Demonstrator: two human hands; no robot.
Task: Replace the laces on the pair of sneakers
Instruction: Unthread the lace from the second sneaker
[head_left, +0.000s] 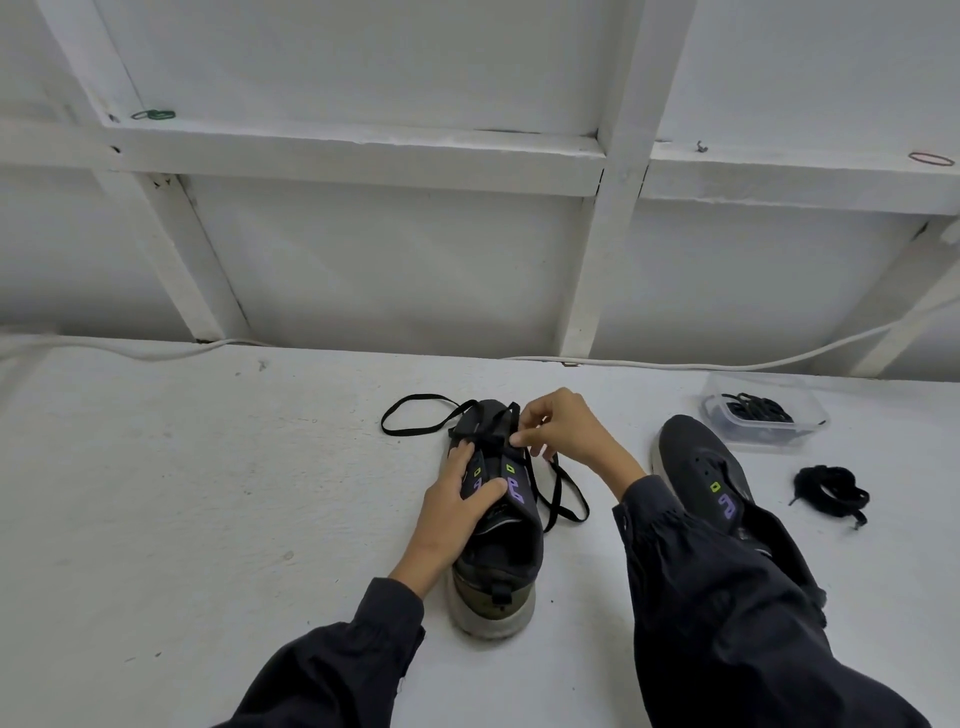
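A dark sneaker (498, 551) with green and purple eyelet loops stands on the white table, heel toward me. A flat black lace (415, 415) runs through its front eyelets, looping out to the left and trailing down the right side. My left hand (457, 504) grips the shoe's tongue area, thumb across the purple loops. My right hand (566, 426) pinches the lace at the right upper eyelets. A second dark sneaker (701, 462), with no lace in it, lies to the right, partly hidden by my right sleeve.
A clear plastic tub (763, 410) with black laces inside sits at the back right. A bundled black lace (831, 493) lies on the table beside it. A white cable (779, 361) runs along the table's back edge under a white framed wall.
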